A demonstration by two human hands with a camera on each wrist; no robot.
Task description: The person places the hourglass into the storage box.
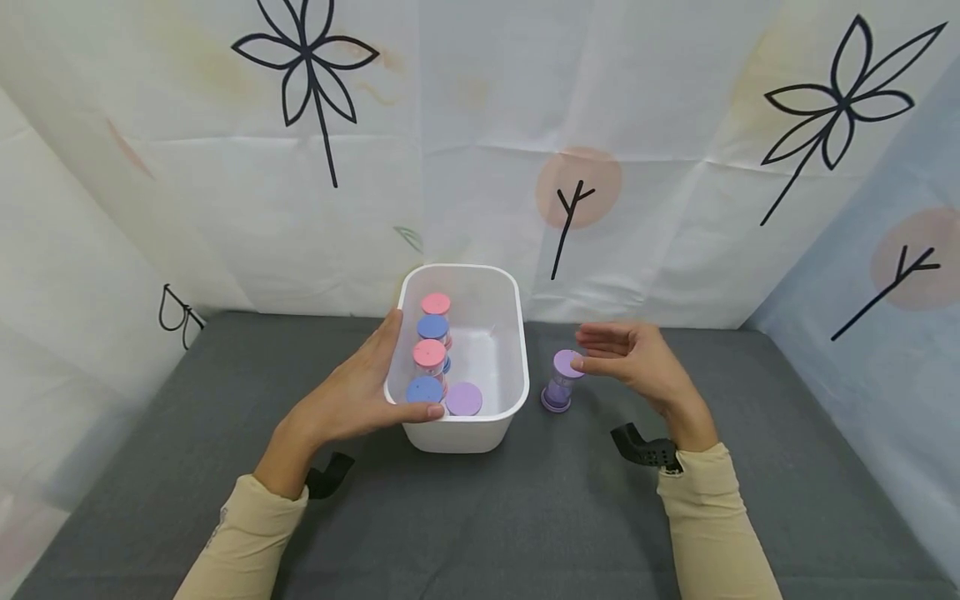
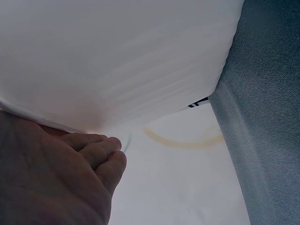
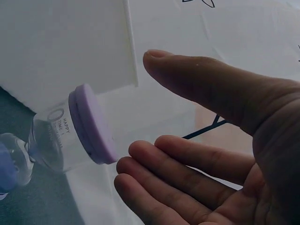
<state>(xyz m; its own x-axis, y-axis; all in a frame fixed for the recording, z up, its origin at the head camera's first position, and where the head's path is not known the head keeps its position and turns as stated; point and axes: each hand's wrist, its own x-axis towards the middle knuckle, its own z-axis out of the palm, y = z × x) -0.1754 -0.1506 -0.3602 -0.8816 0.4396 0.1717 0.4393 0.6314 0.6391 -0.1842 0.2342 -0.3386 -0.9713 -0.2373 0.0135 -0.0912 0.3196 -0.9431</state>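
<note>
A purple-capped sand timer (image 1: 560, 379) with purple sand stands on the grey cloth, right of the white plastic bin (image 1: 461, 436). My right hand (image 1: 637, 367) is beside its top cap, thumb and fingers spread apart. In the right wrist view, a gap shows between the thumb and the timer's purple cap (image 3: 93, 124). My left hand (image 1: 348, 392) holds the bin at its near left corner, thumb along the front rim and fingers against the left side. Inside the bin stand pink- and blue-capped timers (image 1: 430, 354) in a row along the left, plus a purple-capped one (image 1: 464, 399).
Grey cloth (image 1: 480, 517) covers the table. White fabric (image 1: 480, 192) printed with leaves and trees hangs behind the bin, close to its back, and more fabric (image 1: 885, 333) closes off the right side. Dark straps (image 1: 648, 450) circle both wrists.
</note>
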